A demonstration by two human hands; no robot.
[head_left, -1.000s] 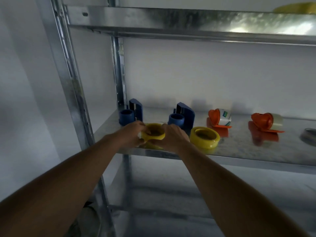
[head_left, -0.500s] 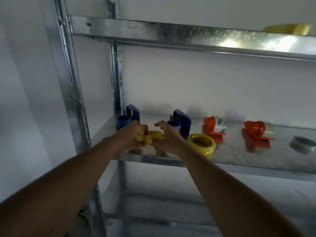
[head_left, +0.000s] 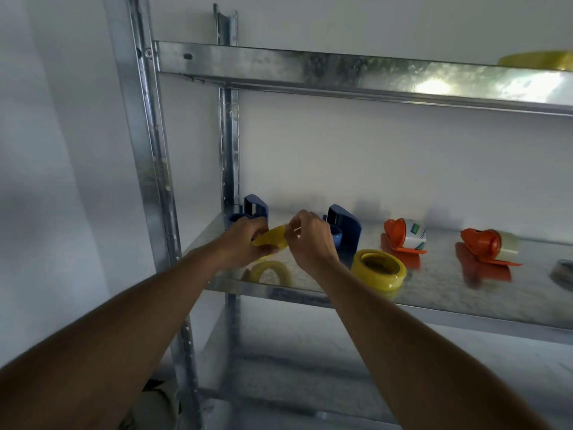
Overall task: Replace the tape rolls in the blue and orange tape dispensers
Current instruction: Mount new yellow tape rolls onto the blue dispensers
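I hold a yellow tape roll [head_left: 272,239] above the metal shelf [head_left: 434,287], tilted on edge. My left hand [head_left: 245,240] grips its left side and my right hand [head_left: 310,240] pinches its right rim. Its reflection shows on the shelf just below. Two blue dispensers stand behind my hands, one [head_left: 252,209] at the far left and one [head_left: 345,231] right of my right hand. A second yellow tape roll [head_left: 378,270] lies flat on the shelf. Two orange dispensers lie further right, the nearer [head_left: 403,237] with a white roll, the farther [head_left: 488,245] with a clear roll.
Steel uprights [head_left: 145,150] frame the shelf's left end. An upper shelf [head_left: 341,72] hangs overhead with a yellow roll [head_left: 536,60] on it. A grey round object [head_left: 562,271] sits at the right edge. A lower shelf [head_left: 279,352] lies beneath.
Both hands have lifted the yellow roll off the shelf and tipped it onto its edge. The camera has tilted up and moved closer.
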